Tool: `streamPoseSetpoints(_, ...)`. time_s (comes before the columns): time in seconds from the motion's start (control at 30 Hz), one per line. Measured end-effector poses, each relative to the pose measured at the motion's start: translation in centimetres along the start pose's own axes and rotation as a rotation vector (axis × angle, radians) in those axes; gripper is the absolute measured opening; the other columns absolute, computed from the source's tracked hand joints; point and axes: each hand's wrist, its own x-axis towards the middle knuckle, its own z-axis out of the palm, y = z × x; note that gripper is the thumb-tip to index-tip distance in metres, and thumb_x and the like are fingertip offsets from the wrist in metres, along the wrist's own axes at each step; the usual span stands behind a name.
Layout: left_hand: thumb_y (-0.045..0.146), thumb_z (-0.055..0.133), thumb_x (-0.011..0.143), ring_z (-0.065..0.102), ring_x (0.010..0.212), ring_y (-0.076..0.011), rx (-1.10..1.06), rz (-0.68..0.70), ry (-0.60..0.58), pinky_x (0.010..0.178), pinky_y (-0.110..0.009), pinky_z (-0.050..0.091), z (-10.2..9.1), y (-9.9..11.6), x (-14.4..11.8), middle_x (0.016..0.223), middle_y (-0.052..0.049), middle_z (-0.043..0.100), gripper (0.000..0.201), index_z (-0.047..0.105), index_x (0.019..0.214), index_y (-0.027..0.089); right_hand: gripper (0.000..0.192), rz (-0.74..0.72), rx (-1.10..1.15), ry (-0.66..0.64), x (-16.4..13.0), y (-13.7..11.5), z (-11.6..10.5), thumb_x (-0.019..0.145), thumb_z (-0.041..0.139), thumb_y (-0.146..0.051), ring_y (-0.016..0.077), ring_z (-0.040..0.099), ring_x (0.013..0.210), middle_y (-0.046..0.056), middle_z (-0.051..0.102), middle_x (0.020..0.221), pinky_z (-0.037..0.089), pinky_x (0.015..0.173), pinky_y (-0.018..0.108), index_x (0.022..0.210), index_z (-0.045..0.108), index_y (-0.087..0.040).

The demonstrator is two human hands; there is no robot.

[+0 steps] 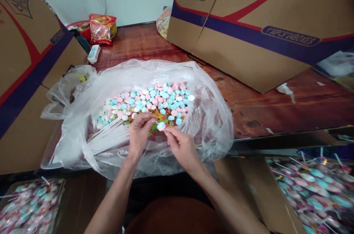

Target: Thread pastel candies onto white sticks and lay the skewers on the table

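A clear plastic bag (210, 116) lies open on the wooden table, holding a heap of pink, blue and white candy discs (155, 99) and several small coloured rings. My left hand (139, 132) grips a fan of white lollipop sticks (109, 136) that point left. My right hand (179, 145) pinches one pink-and-blue candy disc (160, 126) at its fingertips, right beside the left hand's fingers, just above the bag's near edge.
Big cardboard cartons stand at the left (24, 64) and back right (262, 16). Boxes of wrapped lollipops sit at lower left (27, 204) and lower right (312, 186). A red snack bag (101, 27) and a small white box (94, 53) lie at the back.
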Motion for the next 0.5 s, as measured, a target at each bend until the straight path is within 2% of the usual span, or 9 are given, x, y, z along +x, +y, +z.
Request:
streamPoseSetpoints(0.1, 0.023, 0.073, 0.080, 0.066, 0.101, -0.0201, 0.153, 0.126, 0.002, 0.093, -0.035, 0.051, 0.0, -0.1, -0.3, 0.098, -0.006, 0.070, 0.004, 0.072, 0.082, 0.020, 0.024, -0.017, -0.069, 0.043, -0.1, 0.0, 0.4, 0.097, 0.049, -0.027, 0.0119, 0.050, 0.054, -0.001, 0.057, 0.062, 0.039, 0.055, 0.023, 0.090, 0.069, -0.017)
streamPoseSetpoints(0.17, 0.026, 0.069, 0.085, 0.065, 0.104, -0.0201, 0.187, 0.105, 0.006, 0.096, -0.035, 0.049, 0.1, 0.0, -0.4, 0.102, -0.007, 0.071, 0.007, 0.072, 0.084, 0.019, 0.024, -0.025, -0.069, 0.042, -0.2, 0.0, 0.7, 0.098, 0.048, -0.026, 0.0116, 0.049, 0.053, -0.002, 0.055, 0.061, 0.038, 0.055, 0.022, 0.088, 0.068, -0.017)
streamPoseSetpoints(0.23, 0.031, 0.068, 0.087, 0.067, 0.097, -0.0185, 0.096, -0.003, 0.017, 0.090, -0.033, 0.051, 0.1, 0.1, -0.4, 0.104, -0.007, 0.072, 0.012, 0.070, 0.086, 0.019, 0.023, -0.022, -0.037, 0.036, -0.2, 0.1, 0.8, 0.098, 0.049, -0.027, 0.0114, 0.049, 0.053, -0.002, 0.054, 0.060, 0.038, 0.055, 0.022, 0.086, 0.067, -0.018)
streamPoseSetpoints(0.33, 0.034, 0.077, 0.078, 0.068, 0.084, -0.0152, -0.169, -0.208, -0.010, 0.078, -0.029, 0.052, -0.1, 0.4, -0.2, 0.099, -0.005, 0.073, 0.025, 0.064, 0.094, 0.020, 0.023, 0.004, 0.031, 0.037, -0.2, 0.4, 0.8, 0.098, 0.050, -0.028, 0.0108, 0.049, 0.054, -0.003, 0.053, 0.060, 0.038, 0.055, 0.022, 0.083, 0.064, -0.018)
streamPoseSetpoints(0.4, 0.032, 0.085, 0.070, 0.067, 0.082, -0.0140, -0.302, -0.334, -0.044, 0.078, -0.027, 0.051, -0.2, 0.7, 0.0, 0.090, -0.002, 0.073, 0.038, 0.061, 0.098, 0.021, 0.023, 0.015, 0.065, 0.027, -0.2, 0.6, 0.7, 0.098, 0.051, -0.029, 0.0103, 0.049, 0.054, -0.004, 0.052, 0.060, 0.038, 0.056, 0.022, 0.081, 0.062, -0.018)
streamPoseSetpoints(0.5, 0.029, 0.090, 0.062, 0.067, 0.083, -0.0129, -0.351, -0.473, -0.086, 0.079, -0.025, 0.051, -0.3, 1.1, 0.0, 0.084, -0.001, 0.071, 0.046, 0.063, 0.098, 0.019, 0.022, -0.005, 0.069, 0.002, -0.3, 0.7, 0.5, 0.097, 0.050, -0.027, 0.0100, 0.048, 0.054, -0.004, 0.052, 0.060, 0.037, 0.055, 0.022, 0.081, 0.062, -0.018)
